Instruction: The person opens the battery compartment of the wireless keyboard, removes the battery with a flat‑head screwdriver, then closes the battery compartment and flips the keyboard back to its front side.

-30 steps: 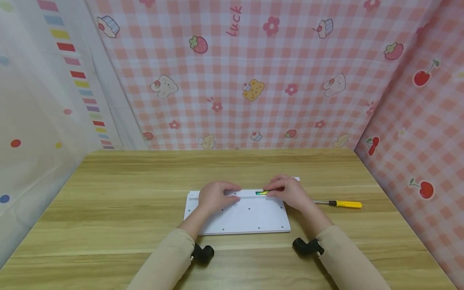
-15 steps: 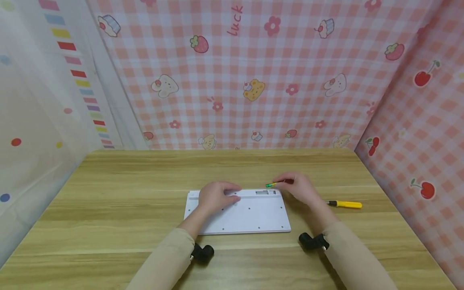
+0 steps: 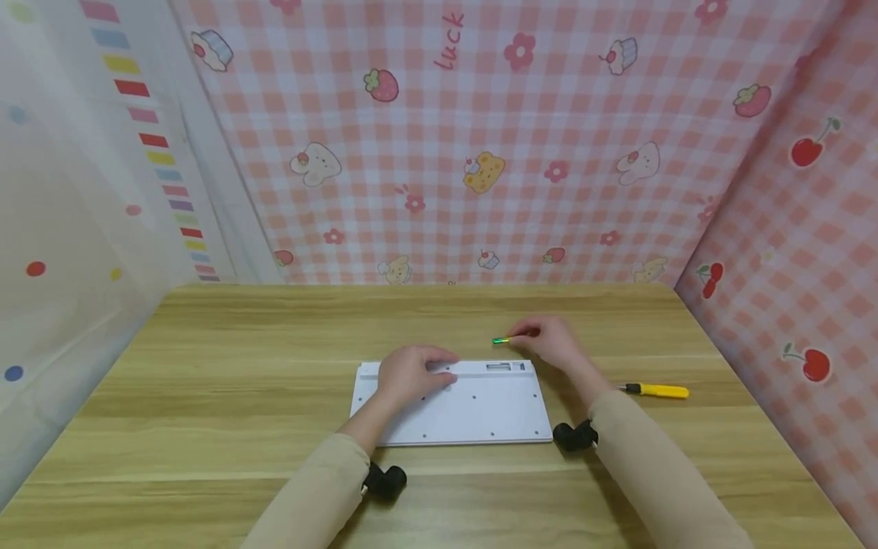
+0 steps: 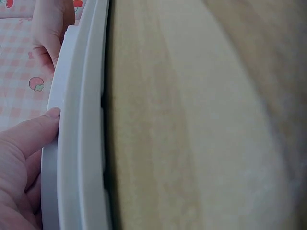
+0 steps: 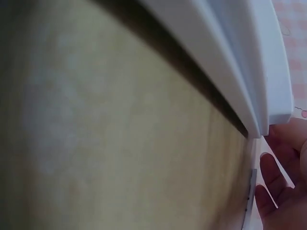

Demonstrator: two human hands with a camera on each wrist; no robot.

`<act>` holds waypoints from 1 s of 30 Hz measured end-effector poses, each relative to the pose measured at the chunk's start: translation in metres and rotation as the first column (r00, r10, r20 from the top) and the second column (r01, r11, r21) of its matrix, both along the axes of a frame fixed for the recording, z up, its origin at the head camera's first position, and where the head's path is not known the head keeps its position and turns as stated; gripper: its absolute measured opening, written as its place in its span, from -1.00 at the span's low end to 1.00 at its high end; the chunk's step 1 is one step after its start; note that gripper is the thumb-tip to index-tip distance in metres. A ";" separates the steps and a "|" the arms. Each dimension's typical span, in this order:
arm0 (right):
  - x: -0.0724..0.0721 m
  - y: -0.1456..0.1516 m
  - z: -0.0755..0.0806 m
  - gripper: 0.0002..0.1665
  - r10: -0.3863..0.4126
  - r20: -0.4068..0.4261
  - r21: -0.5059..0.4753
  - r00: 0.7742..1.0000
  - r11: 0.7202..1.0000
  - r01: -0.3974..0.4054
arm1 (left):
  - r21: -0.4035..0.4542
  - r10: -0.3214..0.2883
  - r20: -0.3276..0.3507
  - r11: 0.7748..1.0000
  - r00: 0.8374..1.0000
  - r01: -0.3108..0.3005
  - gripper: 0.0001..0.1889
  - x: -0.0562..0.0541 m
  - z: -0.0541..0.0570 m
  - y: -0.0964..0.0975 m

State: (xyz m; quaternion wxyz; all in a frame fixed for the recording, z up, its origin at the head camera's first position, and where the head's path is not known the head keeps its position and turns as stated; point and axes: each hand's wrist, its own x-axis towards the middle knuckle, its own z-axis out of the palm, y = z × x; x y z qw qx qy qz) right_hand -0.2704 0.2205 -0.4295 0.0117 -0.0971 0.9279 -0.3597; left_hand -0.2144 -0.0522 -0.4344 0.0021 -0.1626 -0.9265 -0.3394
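The right hand (image 3: 550, 340), wrist angled in from the near right, pinches a battery (image 3: 501, 341) between thumb and fingers, its green end pointing left, just beyond the far edge of the board (image 3: 473, 415). The left hand (image 3: 409, 374) grips the board's raised far strip, thumb on the near side, index at the far edge. A slot (image 3: 498, 367) sits far right; the screwdriver (image 3: 661, 391) lies right of the board on the table (image 3: 240, 343).

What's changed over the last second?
The right hand lifted the green battery from its slot and moved it away from the person, past the far edge of the white panel, still gripping it. The left hand stays on the panel; the yellow screwdriver hasn't moved.
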 end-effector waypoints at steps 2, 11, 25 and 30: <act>-0.001 -0.002 0.000 -0.88 0.003 -0.015 0.011 1.000 1.000 -0.003 | 0.005 0.002 0.002 1.000 1.000 -0.002 -0.72 0.000 0.001 0.000; -0.003 -0.004 -0.001 -0.88 0.014 -0.037 0.048 0.999 0.999 -0.012 | 0.007 -0.001 -0.010 1.000 1.000 0.001 -0.73 0.000 0.002 0.000; -0.001 0.003 -0.003 -0.74 0.066 -0.028 -0.026 0.997 0.997 -0.067 | -0.003 -0.001 -0.010 1.000 1.000 0.001 -0.73 0.001 0.001 0.001; 0.003 0.014 0.001 -0.68 0.038 -0.006 -0.138 0.999 0.990 -0.038 | 0.001 0.002 -0.007 1.000 1.000 -0.002 -0.73 0.000 0.001 0.000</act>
